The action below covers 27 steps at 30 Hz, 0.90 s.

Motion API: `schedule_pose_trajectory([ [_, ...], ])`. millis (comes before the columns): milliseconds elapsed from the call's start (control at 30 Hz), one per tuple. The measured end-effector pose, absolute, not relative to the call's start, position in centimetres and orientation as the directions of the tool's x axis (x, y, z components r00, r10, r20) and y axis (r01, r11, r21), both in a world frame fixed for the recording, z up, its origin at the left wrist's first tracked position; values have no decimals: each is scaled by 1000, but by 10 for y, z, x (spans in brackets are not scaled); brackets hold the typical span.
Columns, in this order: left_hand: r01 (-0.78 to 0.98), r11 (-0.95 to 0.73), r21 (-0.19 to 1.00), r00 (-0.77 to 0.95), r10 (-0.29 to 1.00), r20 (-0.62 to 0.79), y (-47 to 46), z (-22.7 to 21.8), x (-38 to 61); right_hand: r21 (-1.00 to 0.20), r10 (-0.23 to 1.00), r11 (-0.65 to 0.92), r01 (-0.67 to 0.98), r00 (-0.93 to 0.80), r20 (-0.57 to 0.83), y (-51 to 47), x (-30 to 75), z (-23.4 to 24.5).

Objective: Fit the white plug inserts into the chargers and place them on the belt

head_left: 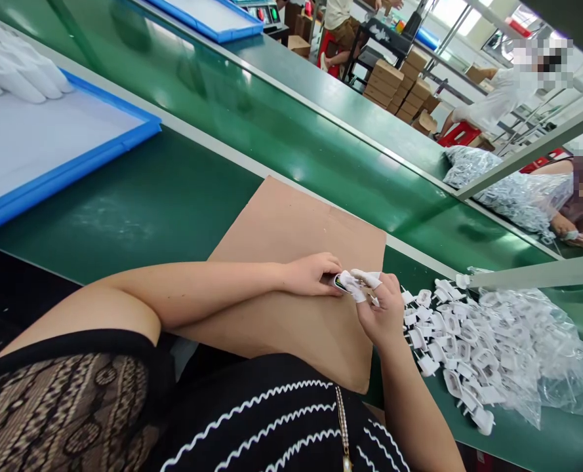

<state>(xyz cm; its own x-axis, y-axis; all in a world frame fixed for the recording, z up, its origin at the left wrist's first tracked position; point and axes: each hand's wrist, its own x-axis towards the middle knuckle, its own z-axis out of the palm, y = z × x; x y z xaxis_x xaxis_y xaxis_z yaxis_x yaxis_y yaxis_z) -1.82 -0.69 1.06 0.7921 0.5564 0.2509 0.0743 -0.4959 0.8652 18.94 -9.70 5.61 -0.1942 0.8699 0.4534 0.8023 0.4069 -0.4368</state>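
Over the board (291, 328), the left hand (323, 275) holds a white case (339, 283), the right hand (383, 308) curls at its end, grip too hidden to tell, and smooth finger covers (371, 279) could make the case slip.

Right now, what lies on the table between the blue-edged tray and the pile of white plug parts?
In the head view: green tabletop beside the tray, then a brown cardboard sheet, with the left hand over it, before the pile.
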Motion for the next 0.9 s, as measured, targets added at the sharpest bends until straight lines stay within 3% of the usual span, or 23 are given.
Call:
schedule_pose_trajectory([
  [133, 55, -501, 863, 787, 554, 271, -7, 11, -18, -268, 848, 449, 852, -313, 428, -97, 183, 56],
  [533, 67, -500, 863, 778, 567, 268, -9, 9, -16, -307, 860, 460, 833, -332, 388, -98, 178, 55],
  [667, 77, -496, 865, 771, 580, 264, -7, 9, -17, -240, 863, 450, 860, -351, 364, -91, 176, 58],
  [900, 132, -466, 875, 792, 580, 189, -16, 17, -16, -244, 935, 348, 905, -317, 159, -92, 172, 68],
])
